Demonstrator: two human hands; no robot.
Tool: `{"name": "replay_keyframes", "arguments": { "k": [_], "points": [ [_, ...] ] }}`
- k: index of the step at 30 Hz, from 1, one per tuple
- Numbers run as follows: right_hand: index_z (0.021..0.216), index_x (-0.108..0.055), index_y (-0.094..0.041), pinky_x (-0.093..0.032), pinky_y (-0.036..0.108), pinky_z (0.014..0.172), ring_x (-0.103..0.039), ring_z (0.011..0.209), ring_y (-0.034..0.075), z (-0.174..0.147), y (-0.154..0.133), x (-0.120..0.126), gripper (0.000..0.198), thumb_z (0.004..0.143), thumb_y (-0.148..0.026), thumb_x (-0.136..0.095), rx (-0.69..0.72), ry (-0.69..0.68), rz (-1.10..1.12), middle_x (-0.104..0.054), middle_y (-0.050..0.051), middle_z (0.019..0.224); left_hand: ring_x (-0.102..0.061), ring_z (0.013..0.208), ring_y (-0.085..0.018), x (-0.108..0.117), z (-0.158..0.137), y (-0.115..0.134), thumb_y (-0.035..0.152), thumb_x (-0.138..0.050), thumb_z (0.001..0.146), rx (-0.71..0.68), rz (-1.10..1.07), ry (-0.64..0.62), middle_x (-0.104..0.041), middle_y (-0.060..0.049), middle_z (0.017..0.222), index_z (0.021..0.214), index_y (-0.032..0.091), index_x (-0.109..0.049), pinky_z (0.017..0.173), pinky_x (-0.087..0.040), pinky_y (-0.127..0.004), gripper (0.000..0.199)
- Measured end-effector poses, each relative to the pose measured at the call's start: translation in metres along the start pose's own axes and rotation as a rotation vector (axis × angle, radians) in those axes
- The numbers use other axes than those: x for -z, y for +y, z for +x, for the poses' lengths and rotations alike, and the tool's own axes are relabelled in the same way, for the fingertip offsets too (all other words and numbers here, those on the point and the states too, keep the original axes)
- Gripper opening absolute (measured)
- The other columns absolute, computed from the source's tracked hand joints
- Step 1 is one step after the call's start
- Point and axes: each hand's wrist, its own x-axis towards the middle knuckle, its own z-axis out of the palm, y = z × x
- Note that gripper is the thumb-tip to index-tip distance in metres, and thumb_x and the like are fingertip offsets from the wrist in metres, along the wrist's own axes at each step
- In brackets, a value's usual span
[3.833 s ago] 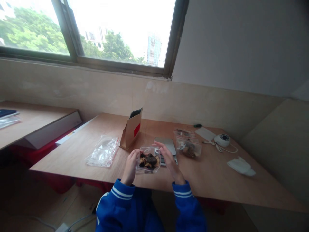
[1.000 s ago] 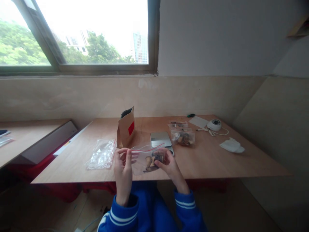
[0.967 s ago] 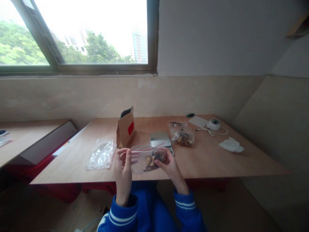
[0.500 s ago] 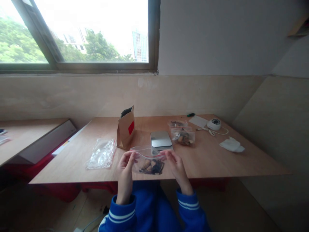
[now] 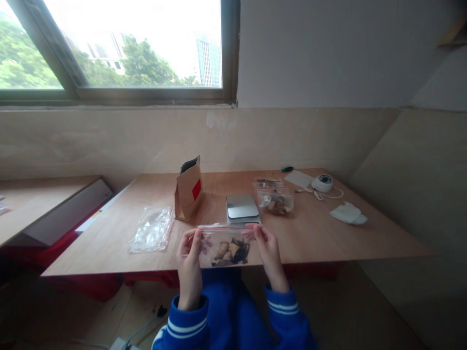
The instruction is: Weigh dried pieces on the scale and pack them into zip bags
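Note:
Between my hands hangs a clear zip bag [image 5: 207,255] with a red seal strip, stretched straight across. Brown and dark dried pieces [image 5: 233,251] lie in its lower part. My left hand [image 5: 189,250] pinches the bag's upper left corner. My right hand [image 5: 267,248] pinches the upper right corner, thumb in front. Just beyond the bag stands a small scale [image 5: 241,207] with a silver plate, its front edge partly hidden by the bag.
An upright brown paper bag [image 5: 187,194] with a red label stands left of the scale. Flat clear bags [image 5: 151,231] lie nearer left. Filled zip bags [image 5: 276,203] sit right of the scale. Further right are a white dome camera [image 5: 321,183] with cable and a crumpled white tissue [image 5: 348,214].
The zip bag's top edge has gone from sagging and slightly parted to straight and taut. Its front now faces me more fully, and both hands keep their hold.

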Motion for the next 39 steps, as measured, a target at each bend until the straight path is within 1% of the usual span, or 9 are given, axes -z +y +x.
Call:
{"name": "replay_keyframes", "arguments": {
  "k": [5,10,15,18,21,26,32,36,39],
  "points": [
    [0.102,-0.065,-0.02,-0.052,0.034,0.086,-0.07,0.091,0.021,0.009,0.006,-0.007,0.036,0.079,-0.048,-0.07,-0.045,-0.105,0.191,-0.076,0.007,0.092,-0.055,0.061,-0.007,-0.005,0.006,0.001,0.048,-0.071,0.073,0.009,-0.068,0.083,-0.065,0.001,0.072,0.088,0.016,-0.063,0.059,-0.046,-0.017,0.036],
    [0.089,-0.068,-0.02,-0.052,0.035,0.086,-0.071,0.086,0.021,0.009,0.012,-0.017,0.027,0.076,-0.043,-0.073,-0.112,-0.073,0.288,-0.077,0.006,0.086,-0.058,0.061,-0.007,0.002,0.011,0.001,0.049,-0.075,0.068,-0.005,-0.086,0.115,-0.065,0.002,0.072,0.09,0.017,-0.064,0.059,-0.047,-0.016,0.04],
    [0.084,-0.07,-0.019,-0.052,0.033,0.085,-0.071,0.084,0.02,0.0,0.013,-0.015,0.024,0.078,-0.042,-0.071,-0.101,-0.017,0.187,-0.077,0.006,0.085,-0.063,0.068,-0.009,0.015,0.008,-0.005,0.047,-0.075,0.069,0.047,-0.051,0.111,-0.068,0.001,0.078,0.091,0.017,-0.064,0.064,-0.051,-0.016,0.038],
    [0.083,-0.071,-0.019,-0.053,0.032,0.082,-0.071,0.083,0.02,-0.002,0.008,-0.011,0.024,0.077,-0.042,-0.071,-0.071,0.01,0.105,-0.076,0.005,0.084,-0.068,0.073,-0.015,0.024,0.008,-0.004,0.047,-0.074,0.07,0.042,0.045,0.087,-0.07,-0.002,0.082,0.092,0.016,-0.064,0.067,-0.056,-0.022,0.038],
    [0.082,-0.07,-0.019,-0.054,0.033,0.081,-0.071,0.08,0.02,0.002,0.002,-0.01,0.023,0.078,-0.042,-0.07,-0.033,0.022,0.062,-0.076,0.005,0.08,-0.07,0.07,-0.019,0.028,0.011,0.002,0.048,-0.074,0.069,0.035,0.132,0.032,-0.071,-0.003,0.081,0.092,0.016,-0.064,0.065,-0.059,-0.028,0.041],
    [0.084,-0.069,-0.019,-0.054,0.034,0.079,-0.07,0.079,0.021,0.008,-0.002,-0.01,0.024,0.079,-0.043,-0.069,-0.009,0.024,0.019,-0.075,0.005,0.08,-0.07,0.066,-0.021,0.027,0.017,0.009,0.049,-0.074,0.067,-0.002,0.16,-0.007,-0.071,-0.004,0.078,0.087,0.015,-0.064,0.062,-0.061,-0.032,0.04],
    [0.081,-0.066,-0.021,-0.053,0.034,0.079,-0.069,0.079,0.021,0.001,-0.002,-0.005,0.02,0.08,-0.041,-0.067,0.05,0.077,-0.01,-0.074,0.004,0.078,-0.07,0.066,-0.021,0.025,0.019,0.002,0.047,-0.076,0.067,-0.005,0.17,-0.046,-0.07,-0.004,0.08,0.088,0.015,-0.065,0.06,-0.061,-0.031,0.039],
    [0.08,-0.066,-0.021,-0.051,0.032,0.079,-0.066,0.08,0.02,-0.002,0.0,0.002,0.017,0.08,-0.038,-0.067,0.101,0.149,-0.011,-0.072,0.003,0.08,-0.07,0.072,-0.021,0.021,0.024,0.004,0.045,-0.076,0.067,-0.03,0.192,-0.103,-0.069,-0.004,0.081,0.084,0.015,-0.067,0.067,-0.062,-0.033,0.035],
    [0.08,-0.068,-0.021,-0.049,0.031,0.08,-0.064,0.082,0.019,0.003,-0.001,0.005,0.015,0.08,-0.036,-0.067,0.138,0.163,0.009,-0.071,0.002,0.081,-0.069,0.076,-0.02,0.015,0.027,0.01,0.047,-0.075,0.067,-0.09,0.244,-0.128,-0.07,-0.004,0.079,0.08,0.016,-0.069,0.074,-0.06,-0.033,0.034]
  ]
}}
